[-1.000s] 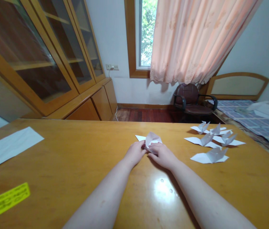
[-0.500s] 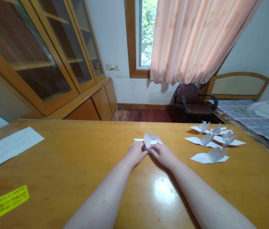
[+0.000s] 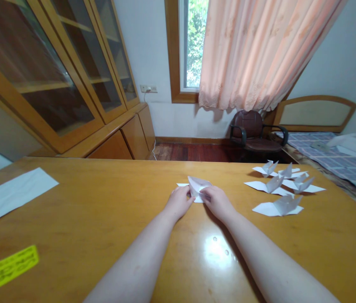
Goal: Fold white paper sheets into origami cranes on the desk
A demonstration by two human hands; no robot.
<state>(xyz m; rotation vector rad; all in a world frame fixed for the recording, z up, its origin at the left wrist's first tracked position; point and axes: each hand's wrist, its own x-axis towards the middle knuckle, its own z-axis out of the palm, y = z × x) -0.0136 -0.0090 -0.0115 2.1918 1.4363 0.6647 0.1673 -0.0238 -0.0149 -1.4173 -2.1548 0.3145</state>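
Observation:
A partly folded piece of white paper point(image 3: 198, 185) lies at the middle of the wooden table point(image 3: 102, 202). My left hand point(image 3: 178, 203) pinches its left near edge with curled fingers. My right hand point(image 3: 218, 202) presses and grips its right side, fingers closed on the fold. A raised flap of the paper stands up between the two hands. To the right, several finished folded paper shapes point(image 3: 280, 185) sit in a loose group on the table.
A long white paper sheet point(image 3: 10, 194) lies at the table's left edge, and a yellow printed strip point(image 3: 6, 266) lies near the front left. Beyond the table are glass-door cabinets point(image 3: 54, 75), a dark armchair point(image 3: 252, 134), a curtained window and a bed at the right.
The paper's raised flap has been turned and pressed lower and to the left between my hands. Both hands have shifted slightly forward on the paper.

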